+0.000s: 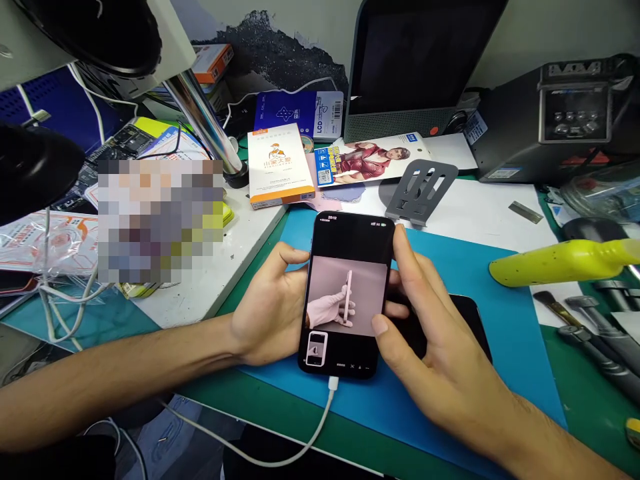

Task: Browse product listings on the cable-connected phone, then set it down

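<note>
Between my two hands a smartphone (345, 293) is held upright and tilted back, its lit screen showing a picture of a gloved hand with a thin object. My left hand (273, 307) grips its left edge, thumb near the side and the other fingers hidden behind. My right hand (435, 340) wraps the right edge, with the thumb at the lower right of the screen and fingers partly behind. A white charging cable (327, 407) is plugged into the bottom of the phone. Behind my right hand, a second dark phone (470, 317) lies on the blue mat (520, 380), partly covered.
A grey folding stand (423, 190) and a white-orange box (280, 163) stand beyond the phone. At right are a yellow bottle (555, 262), a brush (553, 305) and a black machine (555, 127). A metal post (200, 113) rises at left beside cluttered packets and cables.
</note>
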`<control>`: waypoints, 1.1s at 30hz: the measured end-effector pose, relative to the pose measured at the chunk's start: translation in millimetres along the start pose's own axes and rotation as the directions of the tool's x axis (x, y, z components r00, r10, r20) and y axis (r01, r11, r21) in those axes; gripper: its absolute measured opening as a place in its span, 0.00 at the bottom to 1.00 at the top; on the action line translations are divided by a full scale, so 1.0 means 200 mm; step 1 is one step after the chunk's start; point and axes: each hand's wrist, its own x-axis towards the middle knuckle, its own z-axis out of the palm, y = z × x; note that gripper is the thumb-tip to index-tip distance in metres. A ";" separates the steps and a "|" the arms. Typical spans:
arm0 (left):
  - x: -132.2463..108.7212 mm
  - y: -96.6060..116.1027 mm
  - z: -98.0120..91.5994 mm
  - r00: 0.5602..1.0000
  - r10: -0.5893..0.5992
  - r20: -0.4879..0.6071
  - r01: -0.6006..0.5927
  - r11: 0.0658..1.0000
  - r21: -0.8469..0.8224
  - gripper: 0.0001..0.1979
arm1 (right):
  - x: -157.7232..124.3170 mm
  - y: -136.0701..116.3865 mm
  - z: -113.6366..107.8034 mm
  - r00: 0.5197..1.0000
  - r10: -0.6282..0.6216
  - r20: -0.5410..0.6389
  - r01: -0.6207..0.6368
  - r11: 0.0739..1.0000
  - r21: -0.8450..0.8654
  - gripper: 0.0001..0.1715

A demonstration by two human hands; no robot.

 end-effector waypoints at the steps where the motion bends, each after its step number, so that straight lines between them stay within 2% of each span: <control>1: 0.00 0.00 0.00 1.000 0.009 0.027 -0.009 1.000 -0.005 0.41 | 0.00 0.00 0.00 1.000 0.003 -0.001 -0.003 1.000 0.001 0.48; 4: 0.00 0.00 0.00 0.998 0.026 0.065 -0.025 1.000 -0.011 0.41 | 0.00 0.00 0.00 1.000 0.006 0.006 -0.006 1.000 0.002 0.48; 8: -0.01 0.00 0.00 1.000 0.011 0.027 -0.011 1.000 0.014 0.39 | -0.01 -0.01 0.01 1.000 0.017 -0.012 -0.018 0.999 -0.035 0.51; 13: -0.01 -0.01 0.00 1.000 0.012 -0.012 -0.012 1.000 0.010 0.39 | -0.01 -0.01 0.02 0.999 -0.013 -0.048 0.008 0.995 -0.098 0.62; 19: 0.00 0.00 0.00 1.000 -0.002 -0.023 0.002 1.000 -0.026 0.40 | -0.01 -0.01 0.02 0.999 0.036 -0.017 -0.036 0.999 -0.021 0.56; 23: 0.00 0.00 0.01 1.000 -0.008 -0.017 0.007 0.999 -0.036 0.40 | -0.01 -0.01 0.01 0.999 0.034 0.000 -0.034 0.998 -0.046 0.55; 29: 0.00 0.01 0.02 0.999 -0.013 -0.042 0.013 1.000 -0.009 0.42 | 0.00 -0.01 -0.01 0.999 -0.012 0.035 0.011 1.000 0.024 0.49; 33: 0.00 0.01 0.02 0.999 -0.016 -0.035 0.016 1.000 0.005 0.42 | 0.01 -0.01 -0.02 0.999 -0.001 0.035 0.000 1.000 0.026 0.50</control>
